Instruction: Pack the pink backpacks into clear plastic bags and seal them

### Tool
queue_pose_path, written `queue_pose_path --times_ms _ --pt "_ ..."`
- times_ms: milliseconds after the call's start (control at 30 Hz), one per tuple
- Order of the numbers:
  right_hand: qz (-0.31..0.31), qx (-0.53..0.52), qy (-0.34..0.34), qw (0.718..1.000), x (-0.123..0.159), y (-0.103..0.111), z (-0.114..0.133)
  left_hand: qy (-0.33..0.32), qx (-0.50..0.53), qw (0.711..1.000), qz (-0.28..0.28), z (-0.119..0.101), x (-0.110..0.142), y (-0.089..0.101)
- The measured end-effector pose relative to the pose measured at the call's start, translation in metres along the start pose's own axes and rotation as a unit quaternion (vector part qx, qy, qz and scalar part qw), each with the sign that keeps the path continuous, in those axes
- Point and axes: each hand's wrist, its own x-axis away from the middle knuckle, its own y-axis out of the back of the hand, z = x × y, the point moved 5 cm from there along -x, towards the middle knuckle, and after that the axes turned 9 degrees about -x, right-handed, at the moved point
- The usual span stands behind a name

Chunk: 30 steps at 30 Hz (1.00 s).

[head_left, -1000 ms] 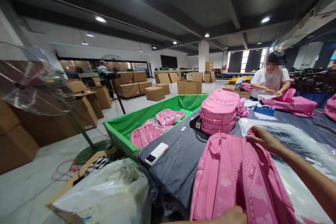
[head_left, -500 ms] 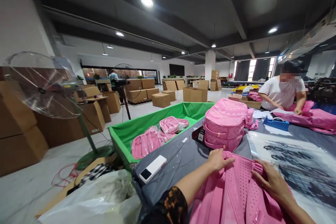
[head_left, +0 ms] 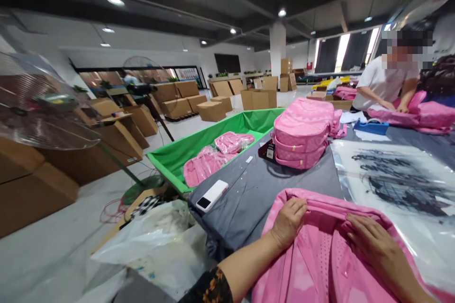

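A pink backpack (head_left: pixel 314 262) lies in front of me, its back panel with rows of small holes and its straps facing up. At the top left of that panel, my left hand (head_left: pixel 290 221) is closed on the fabric, thumb and fingers pinching it. My right hand (head_left: pixel 378 241) is at the top right, its fingers bent over the fabric and their tips partly hidden in a fold. A rounded pink rim shows beyond both hands. Farther along the table stands a second pink backpack (head_left: pixel 302 135) with a dark hang tag (head_left: pixel 268 151).
A grey-covered table (head_left: pixel 245 213) holds a white phone (head_left: pixel 213 195), clear plastic bags (head_left: pixel 394 184) and a blue holder (head_left: pixel 371 127). Left is a green bin (head_left: pixel 163 163) with bagged pink items, a plastic sack (head_left: pixel 159 246) and a fan (head_left: pixel 42 104). A co-worker (head_left: pixel 386 75) handles pink fabric across the table.
The near backpack's top edge has shifted towards me, away from the second backpack, and its rounded rim now shows. Both hands stay at its top. My view has tilted.
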Motion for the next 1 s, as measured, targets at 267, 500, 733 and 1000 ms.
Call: queue_pose_path --times_ms 267,500,733,1000 --pt "0.222 -0.053 -0.216 0.95 -0.021 -0.024 -0.053 -0.022 -0.083 0.969 0.23 0.015 -0.04 -0.032" --pt "0.311 0.039 -0.288 0.905 -0.047 -0.073 -0.106 0.055 -0.096 0.961 0.253 0.027 -0.086 -0.063" --pt "0.284 0.118 -0.245 0.919 -0.046 -0.091 -0.09 0.109 -0.084 0.941 0.31 0.036 -0.107 -0.063" --pt "0.181 0.122 -0.228 0.949 -0.041 -0.095 -0.089 0.118 0.018 0.934 0.337 -0.007 -0.096 -0.05"
